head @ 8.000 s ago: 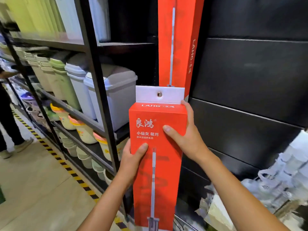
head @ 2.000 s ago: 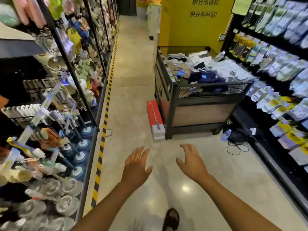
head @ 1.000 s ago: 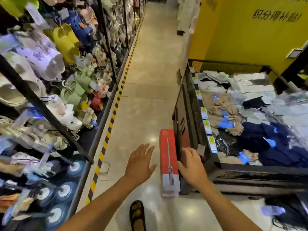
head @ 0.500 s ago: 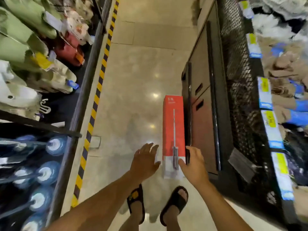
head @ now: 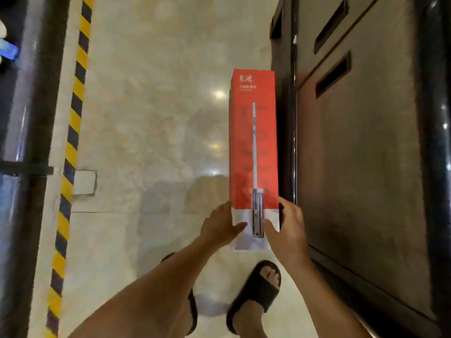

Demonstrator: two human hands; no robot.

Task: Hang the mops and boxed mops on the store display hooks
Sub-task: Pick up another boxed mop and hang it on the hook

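Red cardboard, a boxed mop [head: 253,152] lies on the floor [head: 151,113] against a dark cabinet [head: 361,142]; we clasp its near end, left hand [head: 220,225] and right hand [head: 286,225] each closed on an edge. Lifted by one end, it could swing and slip.

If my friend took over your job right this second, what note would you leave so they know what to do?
Left hand: on the near left edge of the red mop box, fingers around it.
Right hand: on its near right edge.
Box: flat on the floor, beside the dark cabinet; I can't tell if the grip is closed.
Done: box reached.
Left: lift it, carry it to the display, hang it on a hook.
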